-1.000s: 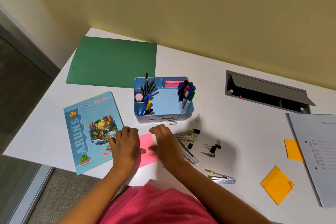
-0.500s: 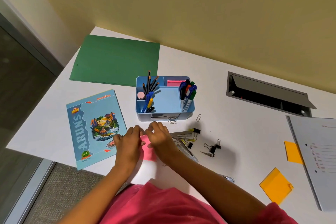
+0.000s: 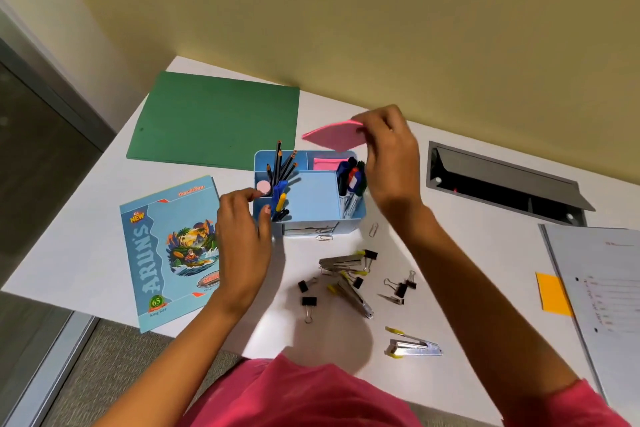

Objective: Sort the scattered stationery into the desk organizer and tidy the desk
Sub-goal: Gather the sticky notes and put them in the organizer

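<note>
right grip (image 3: 391, 156): thumb and fingers pressed together on the right end of the pink note pad (image 3: 332, 137); held in the air above the rear right corner of the organizer (image 3: 311, 194).
left grip (image 3: 242, 236): fingers loosely curled, holding nothing; thumb tip at the organizer's front left corner, contact cannot be told; palm above the right edge of the notebook (image 3: 166, 250).
pink note pad: clear of the table (image 3: 450, 270), slightly bowed, extending leftward from the right grip, directly above the organizer's rear compartment.
organizer: blue, upright on the table, between the two grips.
organizer contents: pencils (image 3: 282, 163) and a round pink eraser (image 3: 264, 186) at left; markers (image 3: 351, 180) at right; pink notes (image 3: 325, 163) in the rear compartment.
loose items on the table: binder clips (image 3: 308, 302), silver staplers (image 3: 414, 348) and paper clips (image 3: 373, 229), in front of the organizer, below the right forearm.
far right: orange note (image 3: 552, 293) just beside a grey file (image 3: 602, 288).
rear left: green folder (image 3: 214, 121), flat on the table.
</note>
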A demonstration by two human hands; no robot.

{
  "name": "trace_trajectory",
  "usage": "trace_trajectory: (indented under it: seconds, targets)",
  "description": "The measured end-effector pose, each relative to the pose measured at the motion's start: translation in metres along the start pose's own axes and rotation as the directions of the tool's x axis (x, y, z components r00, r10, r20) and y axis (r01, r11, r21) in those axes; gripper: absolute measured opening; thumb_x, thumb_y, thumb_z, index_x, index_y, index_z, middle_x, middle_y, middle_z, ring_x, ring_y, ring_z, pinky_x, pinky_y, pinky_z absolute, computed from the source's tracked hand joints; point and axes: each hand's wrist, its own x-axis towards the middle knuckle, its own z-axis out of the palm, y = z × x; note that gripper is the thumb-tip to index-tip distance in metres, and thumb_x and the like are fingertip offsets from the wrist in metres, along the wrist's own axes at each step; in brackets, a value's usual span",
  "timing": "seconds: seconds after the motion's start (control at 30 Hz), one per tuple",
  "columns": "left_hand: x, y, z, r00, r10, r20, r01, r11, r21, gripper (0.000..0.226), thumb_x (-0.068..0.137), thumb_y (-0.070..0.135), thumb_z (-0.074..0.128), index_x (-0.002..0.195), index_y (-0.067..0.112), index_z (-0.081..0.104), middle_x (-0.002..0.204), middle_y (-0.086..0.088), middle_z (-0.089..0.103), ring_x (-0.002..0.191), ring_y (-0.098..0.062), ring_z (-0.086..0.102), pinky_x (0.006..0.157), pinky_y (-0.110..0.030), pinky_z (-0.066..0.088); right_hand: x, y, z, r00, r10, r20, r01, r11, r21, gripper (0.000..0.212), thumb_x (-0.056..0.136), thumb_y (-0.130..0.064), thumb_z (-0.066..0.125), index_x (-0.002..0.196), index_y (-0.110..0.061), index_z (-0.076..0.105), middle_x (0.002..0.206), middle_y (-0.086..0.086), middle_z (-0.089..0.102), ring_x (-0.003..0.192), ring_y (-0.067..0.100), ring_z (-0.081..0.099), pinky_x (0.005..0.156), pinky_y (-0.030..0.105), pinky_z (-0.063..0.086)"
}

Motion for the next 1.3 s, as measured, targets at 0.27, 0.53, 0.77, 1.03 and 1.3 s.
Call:
trace_trajectory:
  seconds: [0.27,0.53,0.77,1.03,1.3]
  targets:
    - [0.017,-0.022,0.013,0.971,-0.22,0.089,0.222,0.975,-0.015,0.039,0.102,0.016,0.037,0.138,0.005,0.046,0.141,-0.014,0.05,0.129,-0.029,0.046,0.104,-0.031,0.032,0.05,0.038,0.031,0.908,0.05,0.417,0.103,0.936,-0.335,0.025,0.093,-0.011,0.052,0.115,-0.011,0.065,0.109,0.012,0.054,0.096,0.033,0.055,0.063,0.03,0.031]
    - [0.023,-0.026,0.016,0.963,-0.234,0.133,0.236,0.972,-0.003,0.035,0.101,0.015,0.039,0.131,0.012,0.057,0.115,-0.017,0.068,0.091,-0.031,0.061,0.07,-0.031,0.038,0.064,0.031,0.061,0.73,0.182,0.659,0.198,0.866,-0.459,0.028,0.076,-0.006,0.067,0.1,-0.02,0.07,0.105,0.008,0.065,0.091,0.031,0.061,0.063,0.029,0.036]
    - [0.024,-0.026,0.016,0.966,-0.224,0.128,0.229,0.973,-0.027,0.033,0.101,0.013,0.04,0.127,0.013,0.06,0.107,-0.016,0.07,0.079,-0.02,0.054,0.059,-0.021,0.026,0.061,0.036,0.076,0.703,0.245,0.667,0.182,0.845,-0.502,0.026,0.074,0.0,0.068,0.095,-0.015,0.072,0.101,0.011,0.066,0.086,0.033,0.063,0.064,0.028,0.038]
    - [0.021,-0.032,0.019,0.957,-0.255,0.138,0.268,0.96,-0.086,0.032,0.102,0.019,0.039,0.122,0.013,0.063,0.109,-0.012,0.069,0.093,-0.029,0.065,0.073,-0.03,0.044,0.048,0.047,0.061,0.863,0.146,0.483,0.09,0.897,-0.433,0.019,0.082,-0.003,0.062,0.097,-0.014,0.066,0.101,0.008,0.065,0.089,0.031,0.061,0.061,0.029,0.033]
    - [-0.014,-0.027,0.031,0.871,-0.489,0.039,0.488,0.854,-0.184,0.008,0.1,0.012,0.037,0.101,0.011,0.045,0.099,-0.011,0.054,0.091,-0.027,0.052,0.078,-0.038,0.042,-0.017,0.062,0.004,0.958,0.269,0.101,-0.241,0.944,-0.226,0.009,0.092,-0.015,0.058,0.097,-0.016,0.066,0.099,0.001,0.065,0.079,0.018,0.06,0.063,0.025,0.042]
